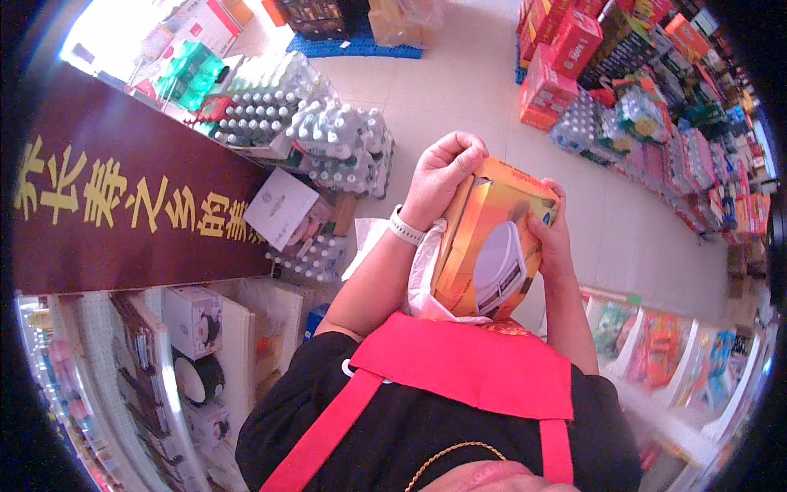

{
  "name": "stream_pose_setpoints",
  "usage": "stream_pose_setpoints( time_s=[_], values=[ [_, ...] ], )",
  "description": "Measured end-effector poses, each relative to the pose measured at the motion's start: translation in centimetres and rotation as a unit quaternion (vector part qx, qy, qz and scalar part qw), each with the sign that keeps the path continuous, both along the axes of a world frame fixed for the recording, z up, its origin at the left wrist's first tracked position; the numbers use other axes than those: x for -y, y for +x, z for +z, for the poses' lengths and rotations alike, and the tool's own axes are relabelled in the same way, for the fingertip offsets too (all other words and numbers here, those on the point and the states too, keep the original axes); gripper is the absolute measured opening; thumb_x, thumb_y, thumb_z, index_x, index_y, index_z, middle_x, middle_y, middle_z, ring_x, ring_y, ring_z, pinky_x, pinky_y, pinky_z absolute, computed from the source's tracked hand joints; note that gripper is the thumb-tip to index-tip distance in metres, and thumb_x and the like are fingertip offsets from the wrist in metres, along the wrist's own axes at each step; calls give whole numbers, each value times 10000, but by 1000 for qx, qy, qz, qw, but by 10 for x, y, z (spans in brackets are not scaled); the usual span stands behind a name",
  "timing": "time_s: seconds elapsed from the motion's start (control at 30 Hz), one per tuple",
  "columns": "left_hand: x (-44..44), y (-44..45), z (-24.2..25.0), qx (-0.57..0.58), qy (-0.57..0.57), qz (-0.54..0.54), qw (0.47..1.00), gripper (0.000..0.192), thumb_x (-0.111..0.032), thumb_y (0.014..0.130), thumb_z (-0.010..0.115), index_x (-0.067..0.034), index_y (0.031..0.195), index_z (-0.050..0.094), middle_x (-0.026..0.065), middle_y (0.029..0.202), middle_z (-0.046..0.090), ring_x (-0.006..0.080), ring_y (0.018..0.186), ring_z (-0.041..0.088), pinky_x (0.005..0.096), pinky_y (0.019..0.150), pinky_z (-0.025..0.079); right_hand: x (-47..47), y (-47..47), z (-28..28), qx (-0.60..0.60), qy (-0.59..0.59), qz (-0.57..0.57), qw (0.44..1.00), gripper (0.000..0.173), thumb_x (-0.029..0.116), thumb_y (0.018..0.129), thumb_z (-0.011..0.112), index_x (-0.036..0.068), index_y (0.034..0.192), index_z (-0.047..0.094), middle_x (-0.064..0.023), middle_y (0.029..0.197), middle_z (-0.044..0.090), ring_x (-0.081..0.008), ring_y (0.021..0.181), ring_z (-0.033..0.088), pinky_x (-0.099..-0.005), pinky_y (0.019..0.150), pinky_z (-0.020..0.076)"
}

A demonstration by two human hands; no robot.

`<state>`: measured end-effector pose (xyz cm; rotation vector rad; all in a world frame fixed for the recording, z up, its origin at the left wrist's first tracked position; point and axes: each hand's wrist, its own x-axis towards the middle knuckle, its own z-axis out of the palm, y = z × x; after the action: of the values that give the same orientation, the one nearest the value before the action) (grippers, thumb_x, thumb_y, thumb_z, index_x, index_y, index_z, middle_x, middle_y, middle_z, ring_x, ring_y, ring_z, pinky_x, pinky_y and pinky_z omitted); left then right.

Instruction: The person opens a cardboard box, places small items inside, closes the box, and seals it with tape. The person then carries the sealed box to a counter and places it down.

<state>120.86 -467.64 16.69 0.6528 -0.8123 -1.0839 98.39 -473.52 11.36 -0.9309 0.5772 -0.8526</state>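
An orange-yellow cardboard box (pixel 461 261) is held up in front of my chest. It bears writing and a picture of a pale oval device. My left hand (pixel 452 160), with a white watch or band (pixel 406 227) on its wrist, has its fingers curled at the upper left corner of the box. Along the upper right edge, my right hand (pixel 550 230) grips the box, its thumb lying on the front. A white plastic bag (pixel 424 283) hangs against the left side and bottom of the box. The underside of the box is hidden.
Shrink-wrapped bottle packs (pixel 344 141) and a white carton (pixel 283 206) are stacked at the left, beside a dark red panel (pixel 141 190) with yellow characters. Shelves with boxed cookware (pixel 193 323) stand at lower left. Red cartons (pixel 550 86) and drinks line the right. Bagged goods (pixel 661 350) fill lower-right racks.
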Motion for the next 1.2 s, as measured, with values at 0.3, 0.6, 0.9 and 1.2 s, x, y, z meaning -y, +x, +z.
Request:
stream_pose_setpoints(
  time_s=[0.3,0.6,0.9,1.2],
  values=[
    [183,54,31,-24,-30,50,998,58,-108,1002,646,-53,985,641,-27,969,633,47,898,561,207,822,463,206,66,10,69,42,68,994,856,88,774,839,209,1453,332,-64,1301,537,-225,1191,573,-376,990,524],
    [387,151,10,10,25,53,998,97,-130,1017,631,-43,1001,670,-24,962,662,46,891,581,212,812,485,403,156,4,50,16,25,998,841,66,780,829,204,1455,346,-58,1281,552,-223,1172,586,-377,967,537],
    [571,274,21,-88,-37,47,994,91,-128,991,670,-43,1016,692,-3,1027,692,65,958,605,231,883,485,564,278,36,4,21,-22,1000,797,56,792,816,196,1447,385,-62,1286,544,-220,1168,580,-372,968,531],
    [745,368,-2,-104,-23,-2,994,167,-212,1009,640,-58,1064,671,51,1098,666,238,1138,645,429,1048,499,749,367,8,1,-4,-9,1000,742,28,813,763,165,1449,408,-63,1313,515,-202,1221,540,-355,1019,490]
  ],
)
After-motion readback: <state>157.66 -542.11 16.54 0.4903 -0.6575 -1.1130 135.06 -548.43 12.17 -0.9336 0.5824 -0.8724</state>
